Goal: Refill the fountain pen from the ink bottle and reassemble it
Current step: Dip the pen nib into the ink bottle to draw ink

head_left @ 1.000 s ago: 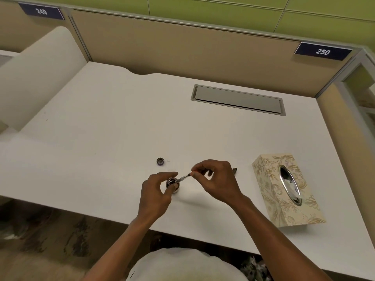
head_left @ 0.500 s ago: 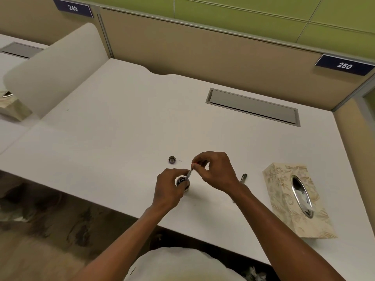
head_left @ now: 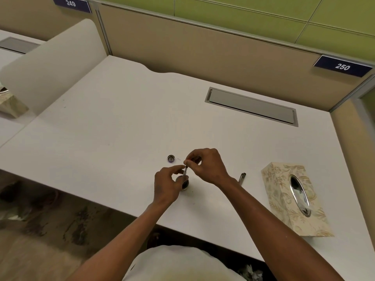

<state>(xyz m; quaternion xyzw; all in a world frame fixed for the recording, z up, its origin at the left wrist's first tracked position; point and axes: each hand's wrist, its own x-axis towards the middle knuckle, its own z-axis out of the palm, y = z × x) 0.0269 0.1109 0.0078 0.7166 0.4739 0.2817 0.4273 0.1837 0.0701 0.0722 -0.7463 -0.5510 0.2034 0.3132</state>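
Observation:
A small open ink bottle [head_left: 185,184] stands on the white desk [head_left: 121,128], near its front edge. My left hand [head_left: 167,184] curls around the bottle's left side and holds it. My right hand [head_left: 207,166] pinches the upper end of the thin pen section [head_left: 185,171], which stands nearly upright with its lower tip in the bottle's mouth. The bottle's dark round cap [head_left: 171,158] lies open side up just behind and left of my hands. Another pen part, dark with a metal clip [head_left: 242,177], lies on the desk right of my right wrist.
A patterned tissue box [head_left: 292,199] with a shiny oval opening sits at the right front of the desk. A grey cable hatch [head_left: 251,107] is set into the desk near the back. Beige partition walls close the back and right sides.
The pen section has tipped from a flat slant to nearly upright over the bottle, and my hands have closed in on each other. My head has turned left, shifting the scene rightward.

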